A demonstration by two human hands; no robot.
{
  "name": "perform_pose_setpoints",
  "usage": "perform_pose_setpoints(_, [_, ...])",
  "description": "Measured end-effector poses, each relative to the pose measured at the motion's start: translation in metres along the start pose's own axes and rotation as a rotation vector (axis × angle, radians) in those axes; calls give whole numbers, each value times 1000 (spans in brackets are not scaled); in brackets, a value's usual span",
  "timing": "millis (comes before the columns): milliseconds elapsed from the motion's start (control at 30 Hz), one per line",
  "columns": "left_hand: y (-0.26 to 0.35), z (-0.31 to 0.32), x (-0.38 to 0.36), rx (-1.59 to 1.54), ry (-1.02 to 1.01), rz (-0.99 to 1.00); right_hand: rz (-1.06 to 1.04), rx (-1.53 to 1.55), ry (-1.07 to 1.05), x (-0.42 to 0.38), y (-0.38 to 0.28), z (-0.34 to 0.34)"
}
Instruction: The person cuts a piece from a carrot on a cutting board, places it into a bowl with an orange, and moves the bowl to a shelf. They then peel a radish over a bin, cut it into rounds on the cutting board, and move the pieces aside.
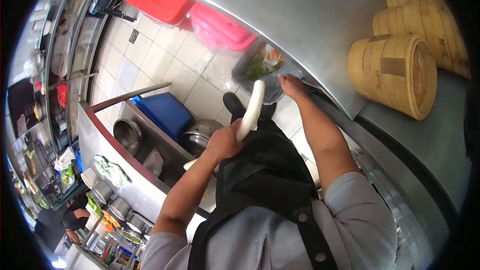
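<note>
A long white radish point(254, 105) is gripped around its middle by my left hand point(225, 142). Its thick end points up toward the bin, and its other end point(190, 164) sticks out beyond my wrist. My right hand point(291, 86) is closed on a small thin tool point(274, 70), whose kind is too small to make out. That hand is beside the rim of a grey lined bin point(240, 72), apart from the radish. Green and orange vegetable scraps point(264, 64) and pale plastic lie inside the bin.
Bamboo steamers point(390, 75) stand on the steel counter point(300, 15) at right. Pink point(220, 25) and red point(159, 4) lidded tubs are on the tiled floor beyond. A steel unit at left holds a blue container point(162, 115) and metal bowls point(128, 136). Another person point(75, 217) is at lower left.
</note>
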State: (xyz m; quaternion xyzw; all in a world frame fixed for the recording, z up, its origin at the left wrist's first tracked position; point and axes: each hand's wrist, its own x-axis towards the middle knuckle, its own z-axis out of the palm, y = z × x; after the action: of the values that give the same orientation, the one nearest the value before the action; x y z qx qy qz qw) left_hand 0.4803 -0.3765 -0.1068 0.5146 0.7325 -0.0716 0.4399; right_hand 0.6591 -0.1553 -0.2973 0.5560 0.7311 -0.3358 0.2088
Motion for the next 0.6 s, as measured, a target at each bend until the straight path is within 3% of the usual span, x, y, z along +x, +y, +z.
perform_pose_setpoints(67, [-14,4,10,-490,-67,50,12,122,25,6,-2,4])
perform_pose_setpoints(100, [-15,2,14,-490,-61,48,6,121,27,-2,-8,-2])
perform_pose_setpoints(167, [-15,2,22,-946,-166,-82,-113,315,-3,-35,-18,-14])
perform_pose_setpoints(400, [-3,3,55,-1275,-170,64,-451,226,-13,-154,-58,-35])
perform_pose_setpoints(600, [5,-6,46,-1226,-186,68,-544,130,-44,-152,-57,-55])
